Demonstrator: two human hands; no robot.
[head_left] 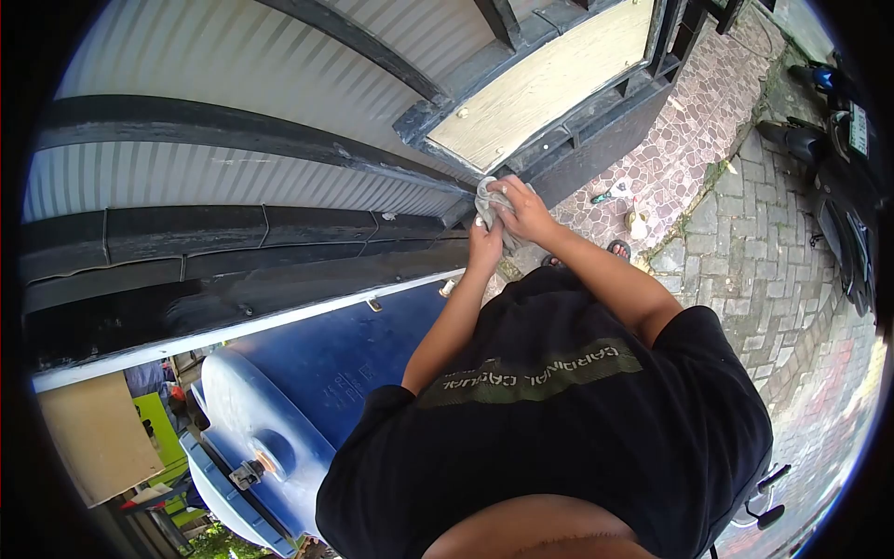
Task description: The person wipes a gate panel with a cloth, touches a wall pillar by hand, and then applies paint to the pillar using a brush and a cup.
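Head view. Gripping a crumpled grey fabric cloth [484, 203] just above the middle of the frame. Closed on its upper part with right hand [529, 215], fingers bent over the fabric. Closed on its lower part with left hand [484, 247], just below and to the left. Bunched between the two, with a loose fold showing near the wrists.

Held close to the lower-left corner of a cream rectangular panel [545, 84] with wood-like grain, edged in black, at upper centre. Too covered by fingers to tell whether touching the black metal frame [587, 140] there.

At upper left: pale grey striped sheeting [214, 51], crossed by long dark bars [214, 121]. At lower left: a large blue plastic drum [349, 345], beside a plain tan board [93, 433] and a bright green panel [160, 429].

At upper right: pinkish irregular stone tiling [694, 121], bordering grey brick paving [722, 270]. Along the right edge: a dark parked motorcycle [843, 205]. Across lower centre: a black printed T-shirt [559, 429], worn. Just beyond its hem: dark sandals [619, 248], on feet, partly hidden.
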